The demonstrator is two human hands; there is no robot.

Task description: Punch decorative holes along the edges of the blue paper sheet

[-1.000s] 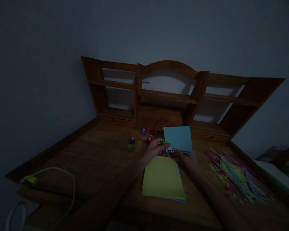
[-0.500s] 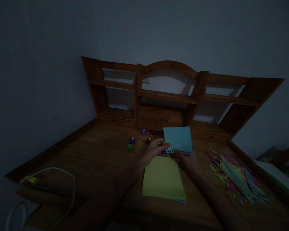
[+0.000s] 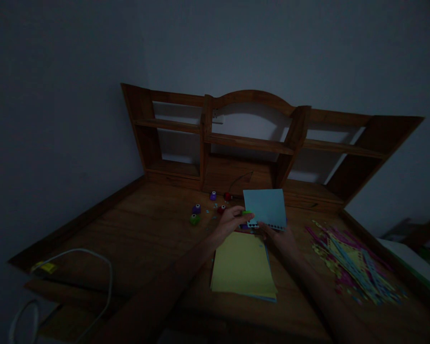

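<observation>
My left hand [image 3: 232, 222] is closed on a small green craft punch [image 3: 246, 212], which sits at the left part of the lower edge of a light blue sheet of paper [image 3: 265, 206]. A row of dark punched holes runs along that edge. My right hand [image 3: 281, 237] grips the sheet by its lower edge, thumb on the near face. Just below both hands lies a stack of yellow paper [image 3: 242, 265], with blue showing under its edge. Left of my left hand stand a red punch [image 3: 221, 209], a purple punch [image 3: 196, 209] and a green punch [image 3: 194, 219].
Cut paper strips [image 3: 354, 263] in pink, blue and yellow are heaped at the right. Farther back are another purple punch [image 3: 213, 196] and a red one [image 3: 228, 196]. A wooden shelf unit [image 3: 249, 143] rises behind the desk. A white cable [image 3: 109, 267] loops at the left front.
Almost nothing differs. Both hands keep their places on the punch and the blue sheet; the sheet's top edge sits very slightly lower than a second ago.
</observation>
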